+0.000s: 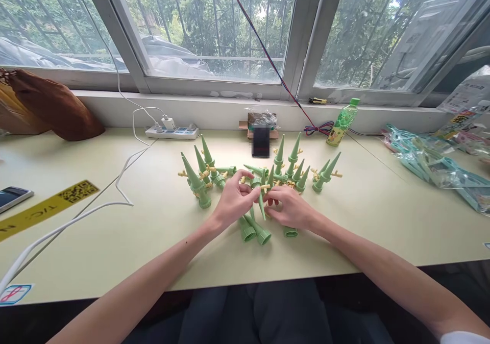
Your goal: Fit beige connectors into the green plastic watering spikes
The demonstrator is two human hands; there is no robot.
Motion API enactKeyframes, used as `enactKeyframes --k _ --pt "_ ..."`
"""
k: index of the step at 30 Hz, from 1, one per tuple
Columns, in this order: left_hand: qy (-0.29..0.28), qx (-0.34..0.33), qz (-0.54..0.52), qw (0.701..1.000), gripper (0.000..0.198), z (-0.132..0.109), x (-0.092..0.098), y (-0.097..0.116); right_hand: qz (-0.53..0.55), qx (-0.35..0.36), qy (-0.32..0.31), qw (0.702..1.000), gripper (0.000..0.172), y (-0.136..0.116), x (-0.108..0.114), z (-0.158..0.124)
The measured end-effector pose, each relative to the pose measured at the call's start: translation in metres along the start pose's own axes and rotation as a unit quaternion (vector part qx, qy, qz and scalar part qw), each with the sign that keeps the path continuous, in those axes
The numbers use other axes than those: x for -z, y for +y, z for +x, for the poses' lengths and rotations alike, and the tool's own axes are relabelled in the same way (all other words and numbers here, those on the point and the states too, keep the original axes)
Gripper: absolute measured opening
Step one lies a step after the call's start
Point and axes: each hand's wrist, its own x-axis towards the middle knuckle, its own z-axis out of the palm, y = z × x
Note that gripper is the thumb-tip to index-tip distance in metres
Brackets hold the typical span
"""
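My left hand (236, 195) pinches a green plant watering spike (262, 206), a tapered cone with a small yellow valve at its side, its point facing down. Right beside it, my right hand (290, 207) has its fingers curled together low over the table; what they hold, if anything, is hidden. Loose green spikes with open round ends (263, 236) lie just in front of my hands, and another open end (290, 232) shows beneath my right hand. More spikes with yellow valves stand upright to the left (197, 183) and to the right (325, 174).
Behind the spikes are a dark phone-like object (261, 142) and a small opened box (253, 118). A drink bottle (343, 123) stands back right, near plastic-wrapped hangers (424, 155). A power strip (172, 132) and its white cable (124, 178) lie left, with a brown bag (53, 104).
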Motion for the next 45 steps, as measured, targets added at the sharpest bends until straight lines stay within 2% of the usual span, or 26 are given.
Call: enactKeyframes --k 4,13,22,28,38,45 --pt "-0.016 0.001 0.018 1.0 0.033 0.0 0.0 -0.004 0.006 -0.005 -0.018 1.0 0.004 0.002 0.0 0.001" --pt "0.023 -0.032 0.067 0.997 0.034 -0.002 -0.001 -0.004 -0.002 -0.022 -0.026 0.999 0.011 0.007 -0.003 0.002" --pt "0.018 -0.031 0.101 0.994 0.026 -0.002 -0.002 -0.008 -0.023 -0.032 -0.034 0.999 0.006 0.008 -0.004 0.001" --pt "0.023 -0.032 0.172 0.984 0.024 -0.002 -0.002 -0.006 -0.015 -0.048 -0.037 0.998 0.013 0.006 -0.003 0.001" --pt "0.018 -0.012 0.227 0.974 0.025 0.001 0.002 -0.011 0.017 -0.115 0.037 0.992 0.013 0.004 0.0 0.002" --pt "0.012 -0.049 0.287 0.957 0.027 0.005 0.005 -0.016 0.031 -0.123 0.081 0.989 0.015 0.003 0.001 0.002"
